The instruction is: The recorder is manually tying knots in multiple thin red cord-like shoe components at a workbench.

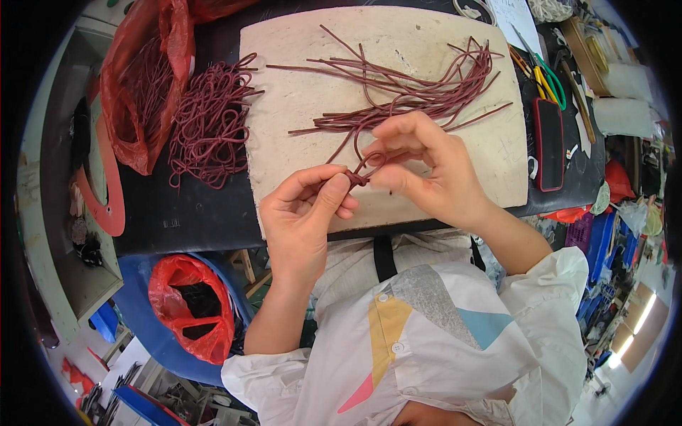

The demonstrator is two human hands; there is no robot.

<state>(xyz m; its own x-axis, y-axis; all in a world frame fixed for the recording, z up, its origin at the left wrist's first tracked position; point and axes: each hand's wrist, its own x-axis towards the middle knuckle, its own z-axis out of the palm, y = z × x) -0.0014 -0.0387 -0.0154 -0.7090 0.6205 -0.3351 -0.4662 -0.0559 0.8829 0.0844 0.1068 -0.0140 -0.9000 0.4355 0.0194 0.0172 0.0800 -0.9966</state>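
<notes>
My left hand [305, 209] pinches a dark red cord between thumb and forefinger. At those fingertips the cord forms a small knot [359, 179], with a loose loop standing above it. My right hand [433, 167] is just to the right, its fingers curled around the cord's loop, thumb below and forefinger above. How firmly it grips is partly hidden. Behind both hands, a bundle of cut dark red cords [405, 103] lies across a pale board [298, 50], ends pointing several ways.
Left of the board are a tangled heap of looped cords [213, 124] and a red plastic bag [117, 121] of cord. A phone [549, 145] and green-handled scissors [554, 85] lie at right. Below the table's left edge stands a blue bin [142, 284] with a red bag liner.
</notes>
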